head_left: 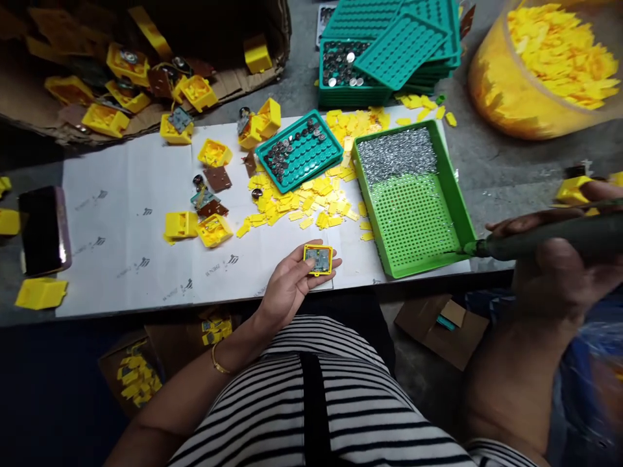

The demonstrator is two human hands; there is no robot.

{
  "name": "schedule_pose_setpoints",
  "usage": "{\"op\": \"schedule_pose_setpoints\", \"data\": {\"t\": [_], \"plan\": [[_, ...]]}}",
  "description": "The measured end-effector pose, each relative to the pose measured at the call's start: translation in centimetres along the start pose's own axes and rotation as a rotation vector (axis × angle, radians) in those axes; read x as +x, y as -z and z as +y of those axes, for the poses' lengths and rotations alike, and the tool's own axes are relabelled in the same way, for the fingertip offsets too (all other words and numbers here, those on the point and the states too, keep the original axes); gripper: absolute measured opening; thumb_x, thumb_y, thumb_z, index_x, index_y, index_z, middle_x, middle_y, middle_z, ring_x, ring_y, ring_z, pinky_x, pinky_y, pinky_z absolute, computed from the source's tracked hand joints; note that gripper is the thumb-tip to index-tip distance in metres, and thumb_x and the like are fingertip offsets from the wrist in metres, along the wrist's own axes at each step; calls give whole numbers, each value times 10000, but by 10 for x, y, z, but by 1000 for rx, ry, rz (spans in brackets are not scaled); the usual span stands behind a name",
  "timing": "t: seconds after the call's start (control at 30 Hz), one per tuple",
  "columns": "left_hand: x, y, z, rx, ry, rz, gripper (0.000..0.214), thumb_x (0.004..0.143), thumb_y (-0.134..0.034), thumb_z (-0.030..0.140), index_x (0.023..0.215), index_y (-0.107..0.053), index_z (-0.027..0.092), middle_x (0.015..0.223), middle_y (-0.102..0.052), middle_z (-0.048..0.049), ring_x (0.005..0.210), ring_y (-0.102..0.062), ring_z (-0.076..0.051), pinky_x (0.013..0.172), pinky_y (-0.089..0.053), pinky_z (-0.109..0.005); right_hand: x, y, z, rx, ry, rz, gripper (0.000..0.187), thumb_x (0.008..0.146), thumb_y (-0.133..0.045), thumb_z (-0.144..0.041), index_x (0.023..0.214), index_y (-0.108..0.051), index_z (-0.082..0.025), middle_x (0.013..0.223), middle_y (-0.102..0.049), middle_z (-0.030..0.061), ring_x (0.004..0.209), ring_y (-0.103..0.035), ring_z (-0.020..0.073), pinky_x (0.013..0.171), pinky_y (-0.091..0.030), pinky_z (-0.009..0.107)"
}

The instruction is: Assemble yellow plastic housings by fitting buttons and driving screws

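Note:
My left hand [287,285] is closed on a small yellow plastic case [307,259] at the front edge of the table, thumb on the grey circuit board [318,261] inside it. At the right, my right hand [559,279] wraps round a dark green electric screwdriver [559,235]. The screwdriver lies nearly level and points left, its thin bit over the front right corner of a green perforated tray [382,240]. Small silver screws [399,152] cover the far part of that tray. I cannot tell whether a screw sits on the bit.
Loose yellow plastic pieces [316,201] surround a teal tray [309,159] of small dark round parts. Behind are stacked teal trays [409,48] and a tub [496,97] of yellow pieces. A cardboard box [233,91] with yellow cases stands back left; a phone [43,230] lies far left.

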State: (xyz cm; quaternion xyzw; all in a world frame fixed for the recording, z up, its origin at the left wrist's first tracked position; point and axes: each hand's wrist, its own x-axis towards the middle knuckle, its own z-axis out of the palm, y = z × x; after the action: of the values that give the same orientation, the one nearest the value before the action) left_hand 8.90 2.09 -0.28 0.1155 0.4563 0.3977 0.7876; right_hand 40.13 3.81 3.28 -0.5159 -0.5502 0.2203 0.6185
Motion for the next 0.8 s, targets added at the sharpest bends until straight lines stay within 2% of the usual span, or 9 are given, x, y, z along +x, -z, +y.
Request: {"op": "schedule_pose_setpoints", "data": {"t": [0.07, 0.13, 0.2, 0.27, 0.37, 0.47, 0.53, 0.67, 0.8], "plan": [[1, -4, -3, 9, 34, 5, 343, 852, -626, 221, 1182, -562, 151, 1157, -700, -129, 1115, -663, -280, 985, -504, -398, 8, 2, -5, 12, -5, -67, 399, 778, -710, -299, 1176, -675, -276, 858, -722, 6, 661, -662, 158, 620, -464, 384], [2, -9, -8, 34, 75, 5, 355, 855, -627, 235, 1192, -556, 151, 1182, -690, -135, 1134, -652, -280, 988, -505, -389, 17, -3, -10, 33, 4, -49, 385, 785, -719, -374, 1137, -679, -223, 719, -683, 14, 620, -662, 159, 579, -496, 338], [4, -14, -13, 61, 119, -18, 358, 854, -629, 247, 1188, -553, 144, 1184, -687, -146, 1140, -648, -289, 978, -512, -391, 28, -13, -13, 116, 118, -13, 419, 760, -733, -481, 1086, -653, -231, 718, -676, 11, 553, -639, 141, 513, -527, 286], [7, -20, -17, 79, 157, -54, 358, 856, -627, 257, 1185, -550, 139, 1181, -686, -153, 1143, -645, -297, 964, -521, -389, 38, -27, -11, 229, 169, -43, 419, 750, -719, -553, 1021, -610, -252, 659, -649, -23, 473, -591, 129, 496, -550, 283], [10, -28, -22, 98, 203, -87, 354, 863, -621, 259, 1186, -545, 137, 1186, -684, -152, 1149, -643, -292, 936, -535, -358, 45, -53, -4, 305, 124, -6, 372, 746, -728, -501, 998, -572, -277, 529, -526, -95, 378, -482, 105, 469, -524, 265], [14, -32, -23, 102, 234, -89, 342, 871, -613, 250, 1185, -545, 132, 1187, -684, -152, 1142, -648, -286, 890, -556, -325, 43, -77, 3, 258, 85, 66, 256, 790, -691, -428, 964, -590, -270, 505, -472, -93, 383, -465, 105, 436, -485, 256], [15, -32, -23, 93, 249, -86, 333, 874, -610, 246, 1181, -546, 134, 1196, -681, -147, 1137, -650, -285, 875, -564, -316, 39, -89, 8, 230, 100, 61, 191, 827, -657, -403, 955, -591, -277, 527, -474, -85, 399, -476, 106, 438, -479, 260], [15, -32, -21, 84, 268, -88, 346, 870, -616, 246, 1187, -544, 129, 1191, -682, -153, 1142, -647, -290, 890, -560, -319, 30, -103, 18, 110, 113, -11, 308, 839, -625, -498, 1071, -523, -323, 599, -478, -68, 432, -484, 118, 433, -458, 278], [16, -31, -20, 89, 268, -95, 399, 861, -628, 251, 1227, -529, 130, 1203, -674, -165, 1165, -632, -301, 900, -556, -335, 26, -110, 26, 2, 50, 16, 398, 863, -516, -610, 1132, -473, -320, 608, -436, -48, 447, -468, 138, 435, -459, 301]]}}
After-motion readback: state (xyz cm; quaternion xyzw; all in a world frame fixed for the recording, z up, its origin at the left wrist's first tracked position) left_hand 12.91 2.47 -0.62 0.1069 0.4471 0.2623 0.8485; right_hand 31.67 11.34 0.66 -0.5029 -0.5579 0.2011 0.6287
